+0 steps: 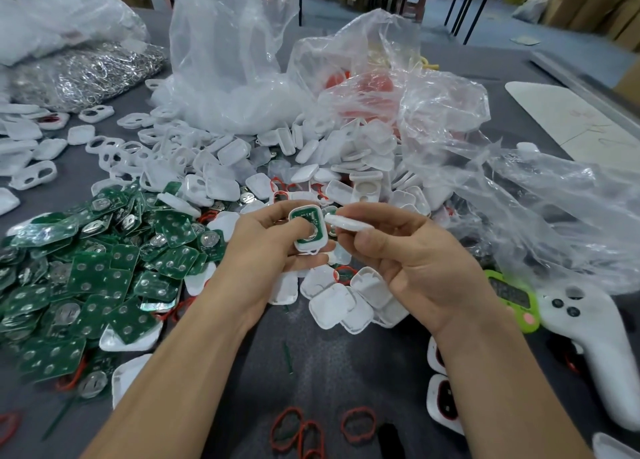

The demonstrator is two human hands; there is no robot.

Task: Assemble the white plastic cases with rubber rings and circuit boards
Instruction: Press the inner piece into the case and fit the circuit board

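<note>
Soft even light; edges warped and blurred.

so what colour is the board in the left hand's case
Green: the circuit board in the white case the left hand holds; head view.

Assembly workshop: heaped white cases (341, 167), cartons (597, 6).

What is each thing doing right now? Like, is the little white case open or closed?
left hand, grips the case half.
case half, open, green board sitting inside, no lid on.
right hand, pinches the white lid.
white lid, held edge-on beside the case half, not yet fitted.
red rubber rings, loose on the table.
plastic bag, open and crumpled.
</note>
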